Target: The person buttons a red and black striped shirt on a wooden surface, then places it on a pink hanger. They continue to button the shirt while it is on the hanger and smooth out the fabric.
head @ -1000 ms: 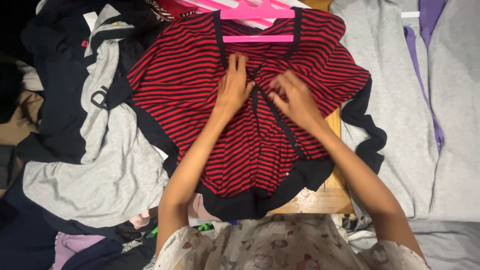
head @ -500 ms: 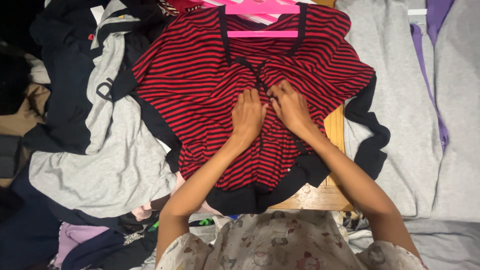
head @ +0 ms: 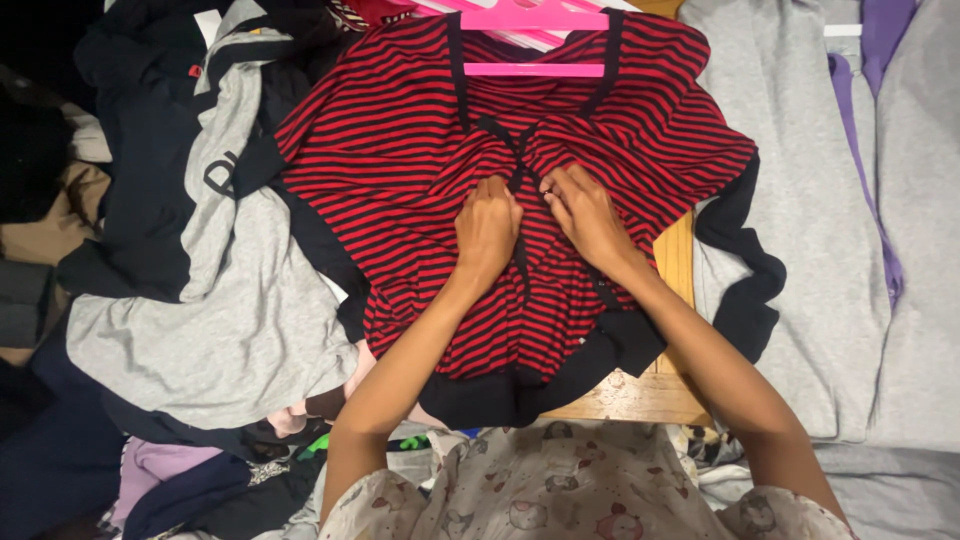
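Hands at frame centre, both on a red-and-black striped top (head: 400, 170) that lies spread flat, front up. Left hand (head: 487, 228) sits knuckles up just left of the black placket strip (head: 518, 250); its fingers are curled together into the fabric, though whether they pinch a fold I cannot tell. Right hand (head: 585, 215) lies just right of the strip, fingers bent and close together, tips pressing the cloth near the placket at about 10 o'clock from its palm. The two hands are just beside each other — the dark strip runs between them.

The top covers most of the wooden counter (head: 675, 260), which shows only as a bare strip at 4 o'clock from the hands. A pink hanger (head: 535, 68) is in the neckline at 12 o'clock, its bar crossing the collar opening. Black hem band (head: 520, 395) at 6 o'clock, hanging near the counter edge; black cuff (head: 750, 290) curls off at 3 o'clock.

At 9 o'clock: a heap of clothes — a grey garment (head: 220, 330) touching the top's left side, dark navy pieces (head: 130, 200) above and behind it. At 3 o'clock, well clear of the hands: grey sweatshirts (head: 810, 250) laid flat, one with a purple strip (head: 880, 150). At 6 o'clock, the person's own patterned pale shirt (head: 560, 490).
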